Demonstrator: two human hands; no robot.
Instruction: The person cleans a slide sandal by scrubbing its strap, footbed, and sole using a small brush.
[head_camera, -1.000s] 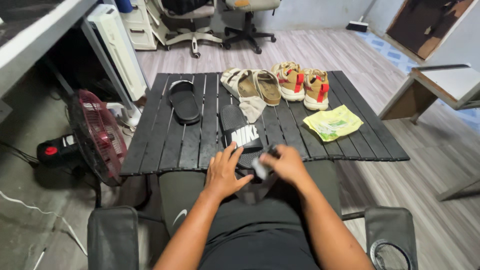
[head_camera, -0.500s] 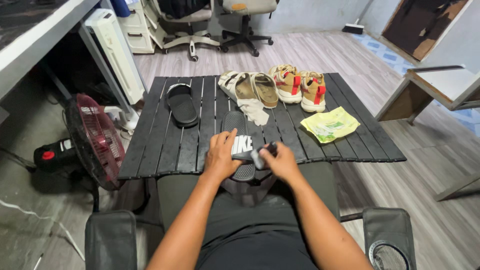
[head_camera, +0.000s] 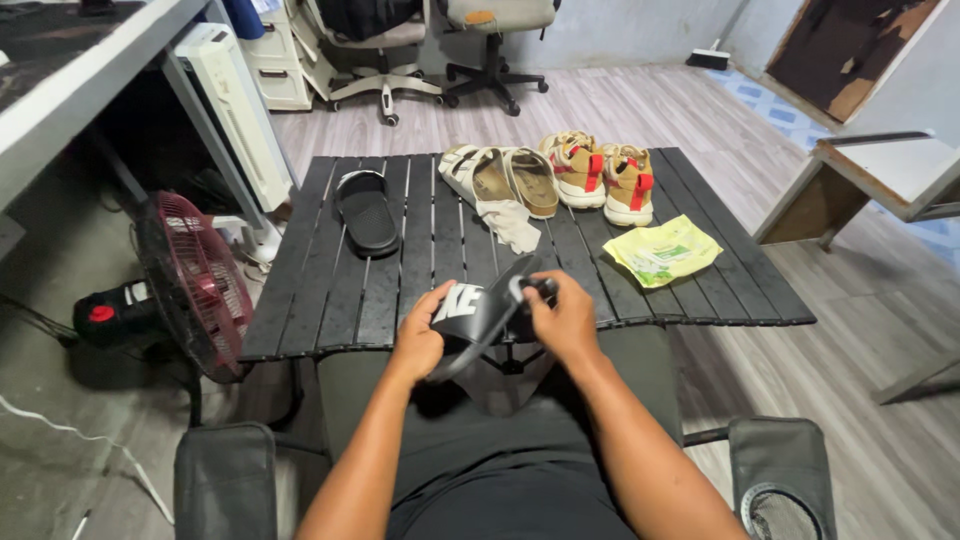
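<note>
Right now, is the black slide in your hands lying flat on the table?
No, the black slide is tilted up off the table, gripped by the left hand and right hand.

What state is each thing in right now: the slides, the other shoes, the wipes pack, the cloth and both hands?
Black slide: lifted off the table, tilted on edge, held in both hands.
Left hand: gripping the slide's strap side.
Right hand: gripping the slide's other edge.
Second black slide: flat on the slatted table.
Beige sandals: on the table, side by side.
Tan sneakers: upright, paired.
Wipes pack: lying flat.
Cloth: crumpled by the sandals.
</note>
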